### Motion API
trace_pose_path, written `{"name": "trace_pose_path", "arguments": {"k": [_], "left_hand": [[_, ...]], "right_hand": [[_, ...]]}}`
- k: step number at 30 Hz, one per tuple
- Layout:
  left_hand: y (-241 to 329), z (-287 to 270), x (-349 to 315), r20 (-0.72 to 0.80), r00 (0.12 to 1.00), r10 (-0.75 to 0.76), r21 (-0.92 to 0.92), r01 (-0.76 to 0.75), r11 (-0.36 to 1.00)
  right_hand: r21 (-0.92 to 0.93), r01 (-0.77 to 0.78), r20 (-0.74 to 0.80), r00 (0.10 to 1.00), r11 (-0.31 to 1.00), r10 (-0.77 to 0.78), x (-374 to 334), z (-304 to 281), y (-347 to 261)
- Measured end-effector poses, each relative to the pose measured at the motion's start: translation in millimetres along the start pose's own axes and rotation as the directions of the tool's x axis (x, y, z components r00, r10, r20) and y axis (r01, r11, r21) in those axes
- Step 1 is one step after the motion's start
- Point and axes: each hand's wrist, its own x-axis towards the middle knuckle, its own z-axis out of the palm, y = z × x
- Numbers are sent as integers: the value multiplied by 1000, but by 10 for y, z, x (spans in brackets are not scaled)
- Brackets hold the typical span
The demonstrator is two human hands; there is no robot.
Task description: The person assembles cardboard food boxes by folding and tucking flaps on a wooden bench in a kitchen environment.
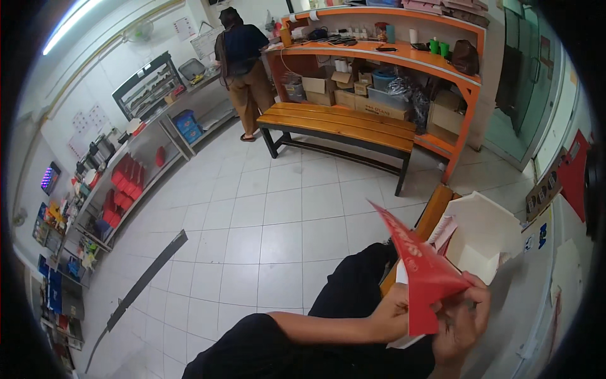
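Observation:
Both hands are on a folded red cardboard piece point(420, 265) with pale printing and a white reverse side, tilted up over my lap. My left hand point(392, 311) grips its lower left part, the fingers partly hidden behind it. Curled around the lower right edge is my right hand point(466, 319), its fingertips at the fold. Just beyond the hands stands an open white carton point(483, 237) with its flaps up. Flat reddish and white pieces point(444, 232) show at the carton's left side.
I sit beside a wooden bench point(435, 205). A slatted wooden bench point(341, 126) stands ahead, before an orange counter point(379, 47) with cardboard boxes beneath. Another person point(243, 63) stands at the far left counter. Metal shelves point(158, 161) with red containers line the left wall; a grey strip point(148, 278) crosses the floor.

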Motion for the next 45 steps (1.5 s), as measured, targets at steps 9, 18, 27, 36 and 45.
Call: {"name": "trace_pose_path", "arguments": {"k": [9, 18, 27, 36, 45], "left_hand": [[502, -367, 445, 720, 694, -10, 343, -342, 875], [296, -303, 326, 254, 962, 102, 335, -187, 924], [260, -135, 201, 199, 929, 312, 340, -364, 867], [184, -166, -29, 609, 588, 533, 228, -773, 592], [358, -140, 191, 345, 778, -525, -805, 533, 260]], "right_hand": [[-257, 276, 117, 960, 926, -254, 184, -481, 271], [-64, -13, 391, 920, 998, 37, 222, -441, 239], [-40, 99, 544, 837, 994, -61, 248, -551, 179], [551, -522, -305, 600, 651, 739, 29, -728, 744], [140, 370, 214, 894, 918, -393, 109, -605, -95]]}}
